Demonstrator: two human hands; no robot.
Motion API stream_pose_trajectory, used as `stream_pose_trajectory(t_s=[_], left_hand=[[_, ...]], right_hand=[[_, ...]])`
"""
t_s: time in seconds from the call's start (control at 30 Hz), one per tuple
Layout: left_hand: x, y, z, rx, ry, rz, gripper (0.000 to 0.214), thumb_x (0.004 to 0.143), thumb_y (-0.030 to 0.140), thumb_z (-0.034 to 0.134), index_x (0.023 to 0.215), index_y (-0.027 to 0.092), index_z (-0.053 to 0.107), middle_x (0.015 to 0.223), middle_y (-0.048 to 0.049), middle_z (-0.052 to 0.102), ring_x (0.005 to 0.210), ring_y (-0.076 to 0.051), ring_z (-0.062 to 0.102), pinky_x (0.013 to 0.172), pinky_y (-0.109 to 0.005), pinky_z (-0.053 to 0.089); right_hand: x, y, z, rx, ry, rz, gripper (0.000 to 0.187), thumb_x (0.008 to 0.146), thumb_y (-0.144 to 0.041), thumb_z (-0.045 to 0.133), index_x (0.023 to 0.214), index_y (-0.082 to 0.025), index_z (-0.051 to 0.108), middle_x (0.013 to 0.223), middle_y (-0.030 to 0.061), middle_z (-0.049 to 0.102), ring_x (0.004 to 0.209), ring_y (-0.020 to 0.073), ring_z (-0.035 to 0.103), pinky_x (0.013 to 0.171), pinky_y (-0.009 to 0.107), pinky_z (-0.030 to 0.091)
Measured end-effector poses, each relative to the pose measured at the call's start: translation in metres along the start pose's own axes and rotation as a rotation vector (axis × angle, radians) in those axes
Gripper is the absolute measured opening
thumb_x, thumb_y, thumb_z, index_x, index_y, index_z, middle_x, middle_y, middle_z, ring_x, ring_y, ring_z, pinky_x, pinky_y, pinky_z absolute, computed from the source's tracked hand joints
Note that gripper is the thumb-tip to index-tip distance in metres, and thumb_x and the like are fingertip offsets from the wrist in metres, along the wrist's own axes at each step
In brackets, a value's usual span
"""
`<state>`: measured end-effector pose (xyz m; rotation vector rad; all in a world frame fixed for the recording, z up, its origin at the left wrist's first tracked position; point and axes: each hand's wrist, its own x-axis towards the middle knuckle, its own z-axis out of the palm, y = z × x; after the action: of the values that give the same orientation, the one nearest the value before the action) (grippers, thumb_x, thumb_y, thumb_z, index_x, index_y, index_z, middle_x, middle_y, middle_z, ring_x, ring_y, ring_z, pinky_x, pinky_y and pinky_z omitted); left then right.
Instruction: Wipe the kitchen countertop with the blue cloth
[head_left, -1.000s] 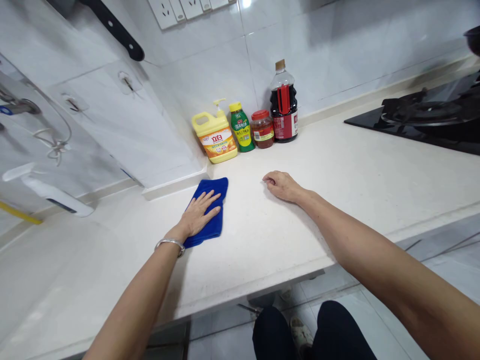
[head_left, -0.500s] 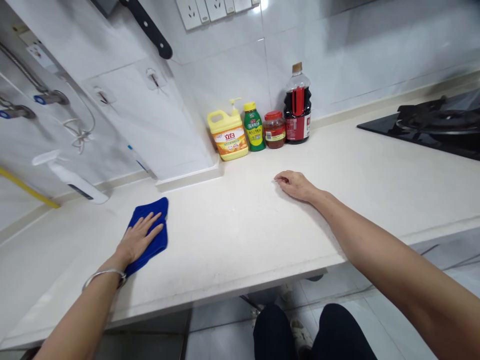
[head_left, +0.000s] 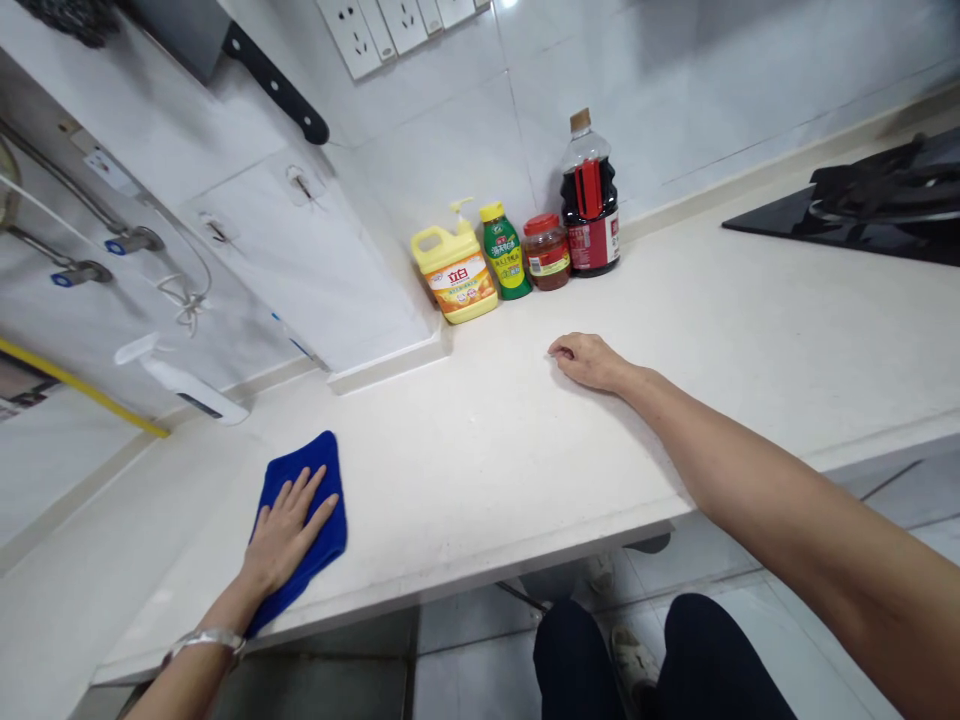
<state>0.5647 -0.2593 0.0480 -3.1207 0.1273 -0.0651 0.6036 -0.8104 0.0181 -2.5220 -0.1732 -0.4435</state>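
Observation:
My left hand (head_left: 285,540) lies flat with spread fingers on a folded blue cloth (head_left: 328,508), pressing it against the white countertop (head_left: 450,480) near the front edge. The palm covers part of the cloth. Resting on the counter further right, my right hand (head_left: 589,361) has its fingers curled in, and I see no object in it. Behind that hand, along the wall, stand a yellow detergent jug (head_left: 455,275) with a pump, a green bottle (head_left: 506,253) with a yellow cap, a red-lidded jar (head_left: 547,254) and a large bottle of dark sauce (head_left: 591,205).
A black gas hob (head_left: 862,215) sits at the right. A white handheld device (head_left: 184,385) leans in the left corner near the pipe valves (head_left: 135,242). A black-handled cleaver (head_left: 277,85) hangs by the projecting wall, whose base juts onto the counter.
My left hand and the blue cloth have moved toward me, to the counter's front edge. My right hand stays in place on the counter. The camera view has shifted slightly.

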Motion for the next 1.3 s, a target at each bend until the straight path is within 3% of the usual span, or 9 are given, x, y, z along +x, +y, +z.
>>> stream_pose_trajectory(t_s=[0.2, 0.4, 0.7, 1.03, 1.3], left_hand=[[-0.033, 0.029, -0.001, -0.004, -0.015, 0.044, 0.078, 0.096, 0.067, 0.021, 0.162, 0.025, 0.024, 0.170, -0.0063, 0.017, 0.157, -0.031, 0.008, 0.126, -0.061, 0.014], [-0.050, 0.069, 0.002, 0.016, 0.012, 0.120, 0.078, 0.096, 0.069, 0.023, 0.162, 0.027, 0.025, 0.170, -0.0048, 0.018, 0.157, -0.033, 0.008, 0.125, -0.063, 0.016], [-0.063, 0.167, 0.007, -0.015, 0.076, 0.440, 0.069, 0.100, 0.061, 0.031, 0.162, 0.035, 0.019, 0.170, -0.0045, 0.017, 0.157, -0.036, 0.012, 0.123, -0.069, 0.020], [-0.029, 0.271, 0.001, -0.054, -0.015, 0.565, 0.078, 0.097, 0.070, 0.025, 0.163, 0.028, 0.021, 0.171, -0.0085, 0.013, 0.157, -0.037, 0.004, 0.125, -0.070, 0.013], [0.010, 0.325, 0.007, -0.094, 0.009, 0.608, 0.077, 0.097, 0.071, 0.031, 0.161, 0.029, 0.024, 0.170, -0.0092, 0.018, 0.156, -0.041, 0.009, 0.124, -0.071, 0.014]], right_hand=[[0.001, -0.001, 0.001, -0.015, -0.005, 0.008, 0.031, 0.093, -0.015, 0.052, 0.117, -0.015, 0.071, 0.119, 0.0130, 0.071, 0.110, 0.0226, 0.064, 0.098, 0.030, 0.046], [0.000, -0.006, 0.000, -0.022, -0.015, 0.036, 0.031, 0.093, -0.016, 0.051, 0.117, -0.015, 0.071, 0.122, 0.0139, 0.070, 0.112, 0.0238, 0.063, 0.099, 0.032, 0.046], [-0.003, -0.024, -0.003, -0.139, -0.088, 0.055, 0.031, 0.094, -0.018, 0.049, 0.116, -0.016, 0.072, 0.125, 0.0158, 0.066, 0.109, 0.0277, 0.063, 0.092, 0.036, 0.049], [-0.003, -0.033, -0.005, -0.170, -0.095, 0.097, 0.030, 0.095, -0.020, 0.049, 0.117, -0.017, 0.070, 0.127, 0.0147, 0.065, 0.112, 0.0273, 0.063, 0.091, 0.036, 0.049], [-0.004, -0.042, -0.010, -0.118, -0.055, 0.127, 0.029, 0.101, -0.025, 0.044, 0.113, -0.016, 0.069, 0.123, 0.0159, 0.066, 0.111, 0.0275, 0.063, 0.089, 0.036, 0.049]])
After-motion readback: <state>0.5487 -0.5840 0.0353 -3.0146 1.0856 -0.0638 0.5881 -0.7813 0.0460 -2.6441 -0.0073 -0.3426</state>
